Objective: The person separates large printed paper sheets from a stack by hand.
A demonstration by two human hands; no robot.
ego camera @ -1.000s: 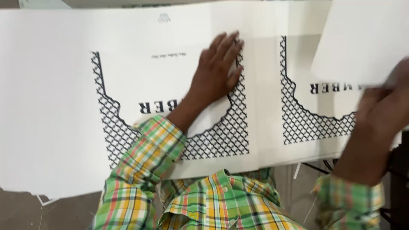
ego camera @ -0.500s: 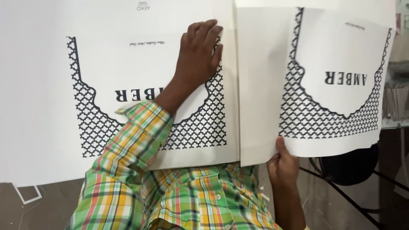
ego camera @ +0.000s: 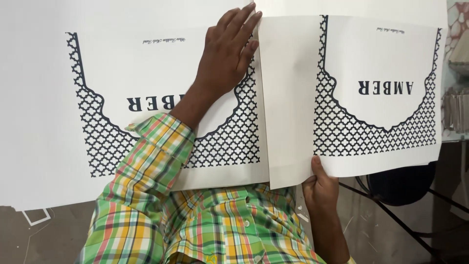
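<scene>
A large white printed sheet with a dark lattice border pattern lies flat in front of me. My left hand presses palm down on its right part, fingers spread toward the far edge. My right hand grips the near edge of a second white sheet with the same lattice print. That sheet sits to the right and overlaps the first sheet's right edge. My sleeves are green, yellow and orange plaid.
A dark round stool or chair seat with thin black legs stands below the right sheet. Grey-brown floor shows at the lower left. Pale stacked items sit at the far right edge.
My right hand has brought the second sheet down from the upper right and now holds it by its near edge beside the first sheet. My left hand stays pressed on the first sheet.
</scene>
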